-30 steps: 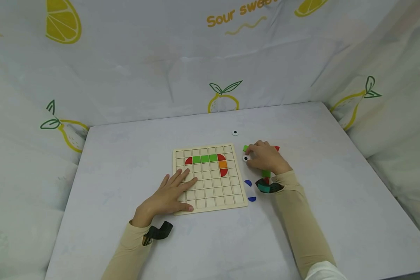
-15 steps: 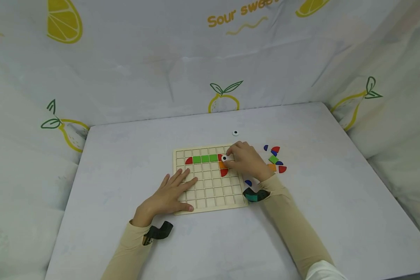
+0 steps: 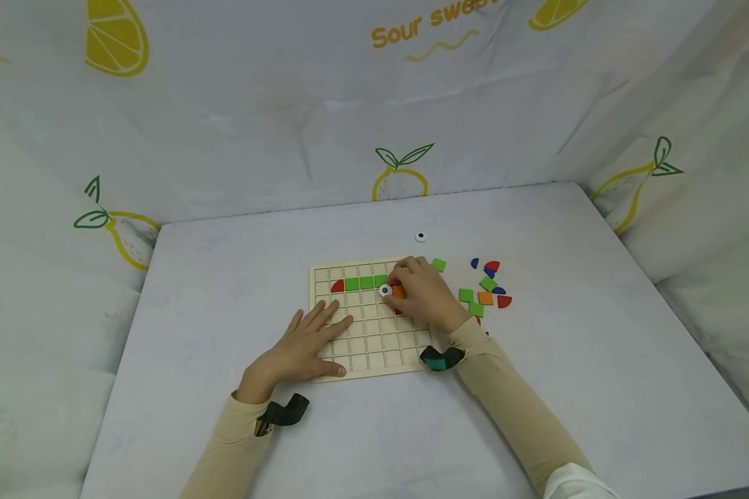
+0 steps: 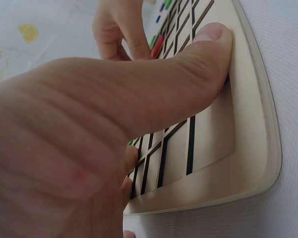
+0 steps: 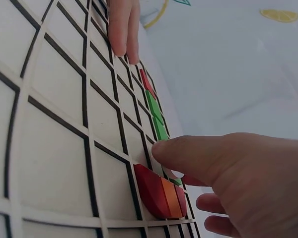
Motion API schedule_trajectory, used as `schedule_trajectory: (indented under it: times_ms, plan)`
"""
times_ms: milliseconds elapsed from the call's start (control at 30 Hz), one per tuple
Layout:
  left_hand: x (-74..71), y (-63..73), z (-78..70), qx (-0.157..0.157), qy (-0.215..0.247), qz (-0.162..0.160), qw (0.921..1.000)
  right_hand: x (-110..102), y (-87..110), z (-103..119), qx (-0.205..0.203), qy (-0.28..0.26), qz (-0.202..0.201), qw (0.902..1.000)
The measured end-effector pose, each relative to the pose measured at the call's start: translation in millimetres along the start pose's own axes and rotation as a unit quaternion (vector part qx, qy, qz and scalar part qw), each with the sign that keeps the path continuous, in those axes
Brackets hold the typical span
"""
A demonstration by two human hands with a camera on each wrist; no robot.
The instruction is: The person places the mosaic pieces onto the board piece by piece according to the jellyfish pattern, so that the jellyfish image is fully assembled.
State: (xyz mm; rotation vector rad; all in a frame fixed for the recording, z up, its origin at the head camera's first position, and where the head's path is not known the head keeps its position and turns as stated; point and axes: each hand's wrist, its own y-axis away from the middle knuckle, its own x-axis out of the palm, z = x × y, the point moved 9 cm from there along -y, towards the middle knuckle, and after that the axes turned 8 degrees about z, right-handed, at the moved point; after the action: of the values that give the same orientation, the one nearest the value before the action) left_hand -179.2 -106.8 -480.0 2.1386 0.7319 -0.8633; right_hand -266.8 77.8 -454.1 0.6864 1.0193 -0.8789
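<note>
A wooden grid board [image 3: 374, 343] lies flat on the table. My left hand [image 3: 296, 350] rests spread on its left part, the thumb pressing near the front edge in the left wrist view. Over the board's upper right, my right hand [image 3: 421, 294] pinches a white round eye piece [image 3: 385, 290] with a black dot. In the grid sit a red quarter-circle [image 3: 337, 286], a row of green squares [image 3: 366, 283] and an orange square [image 3: 398, 292]. The right fingers partly cover the red pieces beside the orange one; a red piece [image 5: 151, 191] shows in the right wrist view.
A second eye piece [image 3: 420, 237] lies behind the board. To the right are scattered several loose pieces, among them a green square [image 3: 466, 295], an orange square [image 3: 485, 298], a red quarter-circle [image 3: 504, 301] and a blue half-circle [image 3: 498, 290]. A lemon-print cloth hangs behind.
My right hand has taken the eye piece from the table right of the board and carried it left over the grid. My left hand has stayed in place.
</note>
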Motion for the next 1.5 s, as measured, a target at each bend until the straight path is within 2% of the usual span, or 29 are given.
schedule_trajectory:
  times_ms: [233,667,1233,1367,1500]
  plan:
    - [0.8,-0.6,0.8,-0.004,0.002,0.001,1.0000,3,1.1,2,-0.006,-0.010,0.007,0.9999]
    - [-2.0,1.2,-2.0,0.000,0.002,-0.001,1.0000,1,1.4,10,-0.042,-0.020,-0.001,0.9989]
    - [-1.1,0.7,-0.3,-0.001,0.004,-0.002,1.0000,0,-0.8,12,-0.052,-0.034,0.010,0.9980]
    - [-1.5,0.8,-0.6,-0.002,0.003,-0.003,1.0000,-10,-2.4,0,-0.021,-0.060,0.016,0.9978]
    - [-1.1,0.9,-0.7,-0.001,0.005,-0.003,1.0000,-25,-3.7,-26,0.044,-0.104,0.019,0.9934]
